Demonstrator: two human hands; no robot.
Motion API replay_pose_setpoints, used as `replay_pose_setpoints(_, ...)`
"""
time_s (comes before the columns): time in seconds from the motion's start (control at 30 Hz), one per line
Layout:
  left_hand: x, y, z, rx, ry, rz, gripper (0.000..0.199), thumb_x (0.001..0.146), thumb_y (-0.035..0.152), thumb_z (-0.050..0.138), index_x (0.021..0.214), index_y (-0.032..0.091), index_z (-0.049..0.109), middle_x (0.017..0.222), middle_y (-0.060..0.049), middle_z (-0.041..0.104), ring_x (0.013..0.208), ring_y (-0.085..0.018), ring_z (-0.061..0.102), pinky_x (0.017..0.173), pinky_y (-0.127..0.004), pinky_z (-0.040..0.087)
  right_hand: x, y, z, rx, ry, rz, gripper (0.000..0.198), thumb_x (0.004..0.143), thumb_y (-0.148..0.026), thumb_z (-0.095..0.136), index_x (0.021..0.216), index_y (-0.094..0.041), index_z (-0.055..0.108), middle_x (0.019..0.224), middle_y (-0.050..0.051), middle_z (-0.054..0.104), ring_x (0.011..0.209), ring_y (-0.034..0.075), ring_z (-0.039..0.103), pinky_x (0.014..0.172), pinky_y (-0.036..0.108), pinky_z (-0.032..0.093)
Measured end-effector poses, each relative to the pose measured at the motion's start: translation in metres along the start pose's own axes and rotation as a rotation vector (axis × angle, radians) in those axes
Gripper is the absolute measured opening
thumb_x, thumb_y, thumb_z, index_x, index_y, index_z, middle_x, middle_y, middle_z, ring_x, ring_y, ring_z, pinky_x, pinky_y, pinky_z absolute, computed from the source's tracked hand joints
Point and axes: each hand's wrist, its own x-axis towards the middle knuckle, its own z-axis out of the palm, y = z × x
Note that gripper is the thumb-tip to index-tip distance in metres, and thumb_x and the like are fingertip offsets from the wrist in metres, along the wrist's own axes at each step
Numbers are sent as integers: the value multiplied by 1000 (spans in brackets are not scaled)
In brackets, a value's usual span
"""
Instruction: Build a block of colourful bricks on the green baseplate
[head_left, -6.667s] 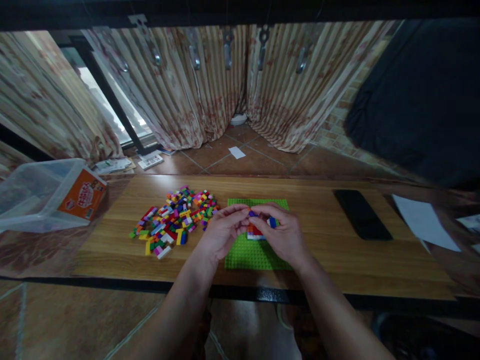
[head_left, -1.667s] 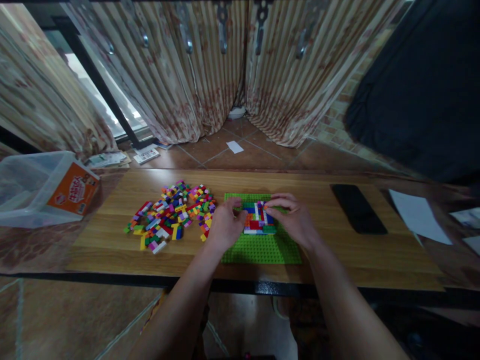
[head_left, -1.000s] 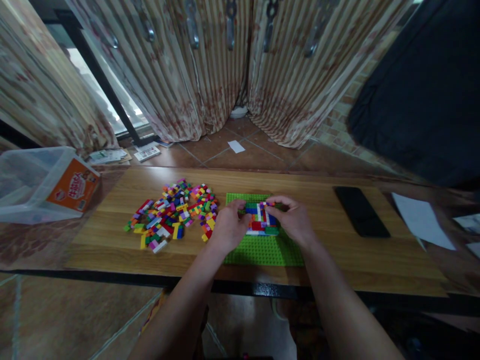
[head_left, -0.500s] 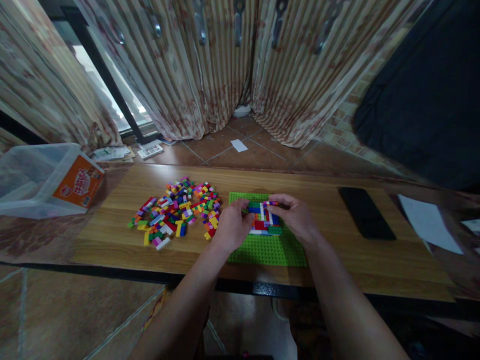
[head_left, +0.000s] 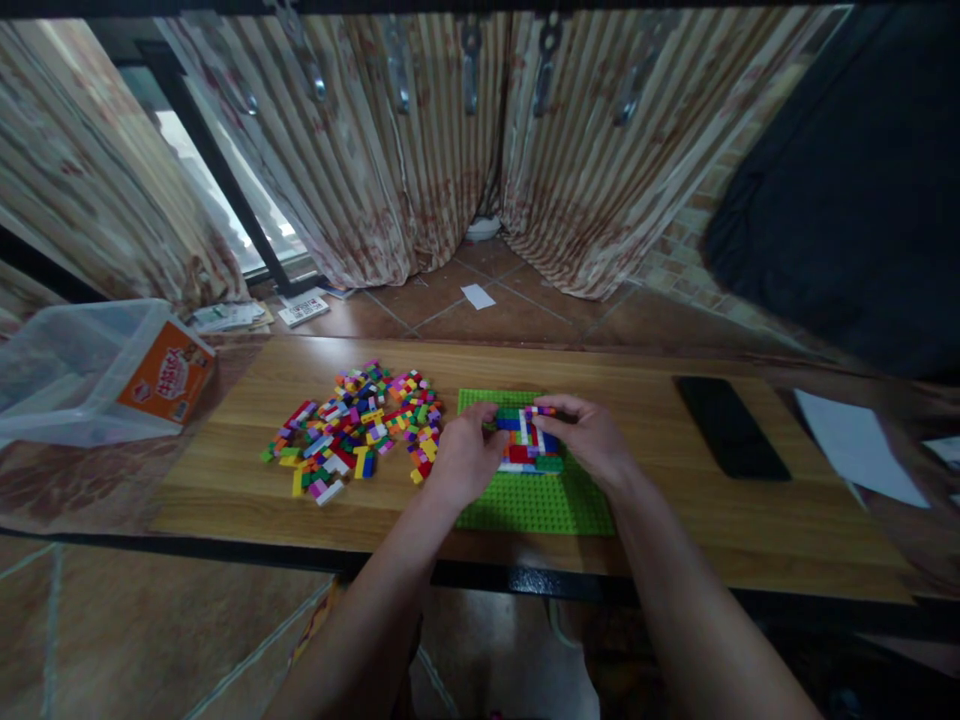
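Note:
A build of coloured toy bricks in blue, green, white and red sits on a green studded baseplate. My left hand is curled against the build's left side, thumb and bent forefinger at its edge; its other fingers are hidden. At the upper right of the build, my right hand pinches a small purple-and-orange brick piece between thumb and fingers. Whether that piece is one brick or two is too small to tell. To the left of the baseplate lies a pile of loose bricks.
Beyond the wooden tabletop's left end stands a clear plastic box with an orange label. A black phone-like slab lies on the right, beside white paper. Striped curtains hang behind.
The camera has tilted slightly, so the room sits a little lower in the picture. Both hands stay at the build, with hardly any movement.

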Motion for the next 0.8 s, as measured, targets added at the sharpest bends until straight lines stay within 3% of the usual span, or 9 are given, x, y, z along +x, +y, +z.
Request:
replay_pose_setpoints(0.17,0,1,-1,18,-9,2,31,83,16,63,114,15,65,110,-11,73,90,-22,70,85,-35,55,-1,-3,-9,28,51,-51,34,68,-43,78,95,-23,76,99,5,77,92,22,70,90,41,52)
replay_pose_setpoints(0.33,1,-1,-6,-1,31,33,30,83,13,58,111,15,67,107,-10,73,89,-21,70,85,-32,54,0,-2,-11,-4,95,-71,31,74,-49,72,90,-22,77,97,6,78,95,23,70,92,41,51)
replay_pose_setpoints(0.5,12,-22,-38,-65,141,73,23,83,14,54,97,15,72,87,-5,73,79,-17,67,74,-26,53,1,1,-11,-139,75,-55,29,75,-46,70,89,-21,78,94,6,78,90,24,71,88,41,52)
replay_pose_setpoints(0.6,15,-40,-63,-108,257,-2,17,78,15,57,86,14,73,80,-2,73,76,-16,66,71,-24,51,2,2,-11,-162,91,-52,27,73,-45,71,86,-22,78,92,6,78,88,25,71,86,40,52)
replay_pose_setpoints(0.8,5,-57,-84,-9,45,46,18,73,14,59,81,16,75,80,-3,75,72,-17,66,67,-25,52,-1,-1,-9,-162,143,-64,28,74,-46,71,85,-22,78,87,6,78,84,25,71,81,40,53)
